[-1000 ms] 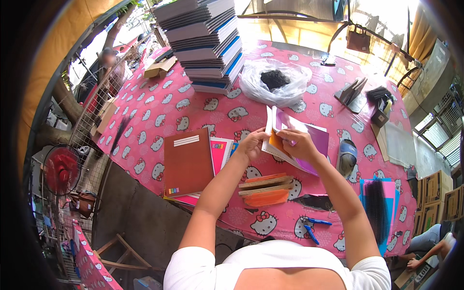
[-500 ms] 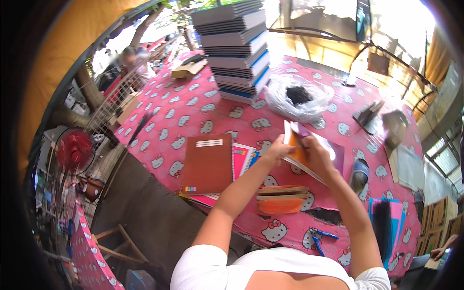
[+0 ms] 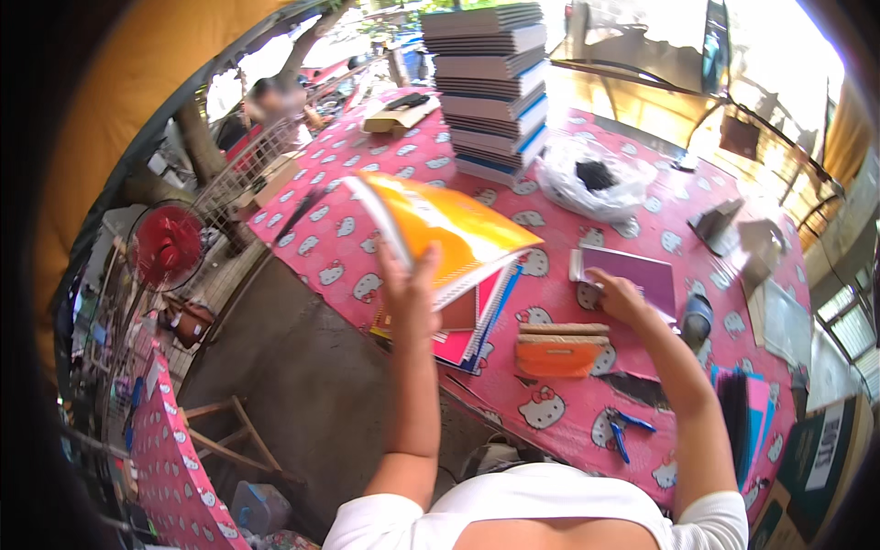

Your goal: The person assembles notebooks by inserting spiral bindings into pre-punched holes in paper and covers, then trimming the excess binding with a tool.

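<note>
Left hand grasps orange notebook; grip of right hand unclear. Toward worktop's far edge, bag contains indistinct black mass.

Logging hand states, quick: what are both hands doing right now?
Left hand: closed, holding the orange notebook.
Right hand: at the purple notebook; whether it grips cannot be told.

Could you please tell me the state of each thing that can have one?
Yellow notebook: seemingly closed, tilted, held up in the left hand
Purple notebook: lying flat, seemingly closed, right hand at its left edge
Pliers: handles spread open
Plastic bag: open, black contents showing
Notebook stack: standing upright
Fan: running or stopped, cannot tell
</note>
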Demonstrator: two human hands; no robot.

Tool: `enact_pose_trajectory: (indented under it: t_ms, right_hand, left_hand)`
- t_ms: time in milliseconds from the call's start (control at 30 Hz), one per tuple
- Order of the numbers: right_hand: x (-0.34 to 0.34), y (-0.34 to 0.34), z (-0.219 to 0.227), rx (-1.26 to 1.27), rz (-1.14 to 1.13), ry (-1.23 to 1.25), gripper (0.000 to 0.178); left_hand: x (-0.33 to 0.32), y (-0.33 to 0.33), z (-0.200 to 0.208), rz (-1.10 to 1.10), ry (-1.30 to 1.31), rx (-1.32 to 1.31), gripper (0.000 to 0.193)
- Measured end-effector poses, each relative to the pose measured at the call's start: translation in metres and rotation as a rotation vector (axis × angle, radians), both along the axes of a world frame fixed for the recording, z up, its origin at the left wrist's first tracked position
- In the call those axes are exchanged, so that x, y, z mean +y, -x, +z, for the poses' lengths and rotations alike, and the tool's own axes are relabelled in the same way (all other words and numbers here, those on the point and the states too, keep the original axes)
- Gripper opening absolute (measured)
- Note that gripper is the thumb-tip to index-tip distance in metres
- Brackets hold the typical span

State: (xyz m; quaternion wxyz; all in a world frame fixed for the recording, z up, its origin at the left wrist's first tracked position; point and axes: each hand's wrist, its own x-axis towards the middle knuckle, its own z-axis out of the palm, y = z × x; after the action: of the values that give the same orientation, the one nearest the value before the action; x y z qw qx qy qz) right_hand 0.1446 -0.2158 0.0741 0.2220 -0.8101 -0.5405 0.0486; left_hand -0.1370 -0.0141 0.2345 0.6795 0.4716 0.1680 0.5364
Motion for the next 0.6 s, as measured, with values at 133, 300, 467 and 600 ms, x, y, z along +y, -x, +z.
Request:
enact_pose_trajectory:
  t_ms: [133,300,467,600]
  right_hand:
    - [0.011,0.018,0.009,0.364,0.031,0.150,0.086]
    - [-0.031,0.084,0.065,-0.109,-0.076,-0.705,0.107]
    - [-0.113,0.117,0.099,-0.128,0.173,-0.970,0.059]
    - [-0.126,0.151,0.085,0.310,0.108,-1.068,0.058]
  left_hand:
    - [0.010,0.062,0.011,-0.103,-0.006,-0.022,0.046]
    - [-0.022,0.076,0.006,-0.497,0.229,-0.102,0.043]
    - [-0.056,0.077,-0.002,-0.923,0.757,-0.118,0.042]
    - [-0.057,0.085,-0.037,-1.131,1.107,-0.119,0.047]
